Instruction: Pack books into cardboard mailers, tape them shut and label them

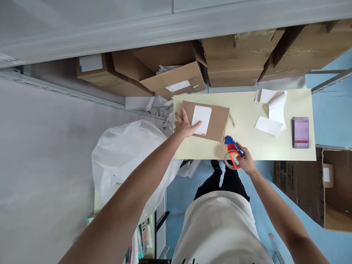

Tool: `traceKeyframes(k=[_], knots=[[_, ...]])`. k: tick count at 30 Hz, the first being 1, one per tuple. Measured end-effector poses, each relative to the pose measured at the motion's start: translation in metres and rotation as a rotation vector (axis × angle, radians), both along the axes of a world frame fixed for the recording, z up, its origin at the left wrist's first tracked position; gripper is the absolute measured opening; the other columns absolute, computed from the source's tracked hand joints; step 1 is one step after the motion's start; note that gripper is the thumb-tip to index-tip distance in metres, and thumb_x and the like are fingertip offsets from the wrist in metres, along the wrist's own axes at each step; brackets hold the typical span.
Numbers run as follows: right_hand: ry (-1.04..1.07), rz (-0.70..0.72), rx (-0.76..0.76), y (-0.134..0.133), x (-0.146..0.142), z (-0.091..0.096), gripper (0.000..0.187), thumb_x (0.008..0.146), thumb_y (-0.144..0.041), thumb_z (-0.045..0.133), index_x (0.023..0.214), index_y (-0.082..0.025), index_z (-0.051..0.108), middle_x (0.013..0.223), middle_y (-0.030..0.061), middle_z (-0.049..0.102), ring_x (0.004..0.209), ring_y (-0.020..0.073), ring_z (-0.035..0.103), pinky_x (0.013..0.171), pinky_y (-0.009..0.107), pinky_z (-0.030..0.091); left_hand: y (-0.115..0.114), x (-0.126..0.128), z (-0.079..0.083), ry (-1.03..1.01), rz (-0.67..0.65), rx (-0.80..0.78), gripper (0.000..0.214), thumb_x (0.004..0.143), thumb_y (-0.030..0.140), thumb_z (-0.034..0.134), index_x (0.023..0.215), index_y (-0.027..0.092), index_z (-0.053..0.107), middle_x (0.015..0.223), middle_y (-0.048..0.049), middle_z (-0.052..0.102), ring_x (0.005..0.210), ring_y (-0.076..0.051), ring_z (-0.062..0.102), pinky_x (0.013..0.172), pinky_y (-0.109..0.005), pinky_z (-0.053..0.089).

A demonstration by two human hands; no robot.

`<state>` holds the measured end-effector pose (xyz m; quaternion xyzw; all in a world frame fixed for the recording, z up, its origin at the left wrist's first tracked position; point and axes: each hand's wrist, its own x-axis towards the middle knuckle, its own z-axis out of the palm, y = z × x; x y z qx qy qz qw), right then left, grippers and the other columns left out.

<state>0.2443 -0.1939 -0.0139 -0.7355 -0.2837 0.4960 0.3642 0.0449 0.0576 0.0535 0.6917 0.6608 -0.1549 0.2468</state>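
Observation:
A flat brown cardboard box (217, 123) with a white label (201, 119) lies on the pale yellow table (247, 146). My left hand (184, 125) rests flat on the box's left end, fingers spread, thumb touching the label. My right hand (246, 161) grips a red and blue tape dispenser (232, 152) at the table's near edge, just off the box's right corner. A short strip of tape (233, 118) curls up at the box's right side.
White paper sheets (271, 113) and a blurred purple item (300, 132) lie on the table's right part. Cardboard boxes (236, 58) are stacked behind the table, another open box (313, 183) stands at the right. A large clear plastic bag (129, 154) stands left of the table.

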Motion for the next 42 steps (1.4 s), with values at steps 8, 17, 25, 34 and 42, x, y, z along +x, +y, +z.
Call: traceKeyframes(k=[8,17,25,34,42], knots=[[0.063,0.019,-0.05,0.033,0.007,0.009,0.086,0.064,-0.019,0.048,0.148,-0.022,0.034,0.111,0.006,0.066,0.097,0.0231,0.062,0.08,0.039,0.055,-0.044,-0.007,-0.002,-0.039,-0.128,0.065,0.123,0.062,0.084,0.057,0.156,0.026,0.004,0.163,-0.018,-0.008,0.146,-0.05,0.003,0.097,-0.069,0.037],[0.039,0.056,0.016,-0.019,-0.024,0.025,0.082,0.06,-0.019,0.05,0.141,-0.026,0.044,0.095,0.002,0.07,0.078,0.02,0.064,0.065,0.033,0.055,-0.067,-0.028,-0.002,-0.165,-0.096,0.122,0.126,0.059,0.08,0.066,0.156,0.022,0.011,0.163,-0.0211,-0.002,0.141,-0.05,0.024,0.102,-0.057,0.04],[0.032,-0.108,-0.015,-0.019,-0.03,0.035,0.076,0.059,-0.02,0.054,0.135,-0.026,0.052,0.098,0.0039,0.07,0.079,0.0219,0.065,0.064,0.036,0.054,-0.072,-0.063,-0.017,-0.336,-0.249,0.12,0.109,0.073,0.05,0.075,0.156,0.023,0.01,0.162,-0.0203,-0.01,0.137,-0.039,0.041,0.105,-0.043,0.043],[0.194,-0.194,-0.1,-0.019,-0.028,0.041,0.084,0.056,-0.02,0.056,0.139,-0.026,0.048,0.101,0.0032,0.068,0.081,0.0196,0.064,0.065,0.032,0.052,-0.068,-0.066,-0.027,-0.337,-0.272,0.155,0.097,0.079,0.045,0.072,0.155,0.024,0.015,0.163,-0.0196,-0.008,0.132,-0.037,0.048,0.1,-0.04,0.046],[0.122,-0.107,-0.054,-0.009,-0.006,0.038,0.075,0.053,-0.022,0.051,0.127,-0.018,0.063,0.089,0.0027,0.07,0.072,0.0176,0.06,0.064,0.03,0.049,-0.064,-0.071,-0.032,-0.183,-0.358,0.215,0.081,0.085,0.037,0.066,0.154,0.027,0.024,0.164,-0.0176,0.004,0.136,-0.04,0.041,0.098,-0.047,0.046]])
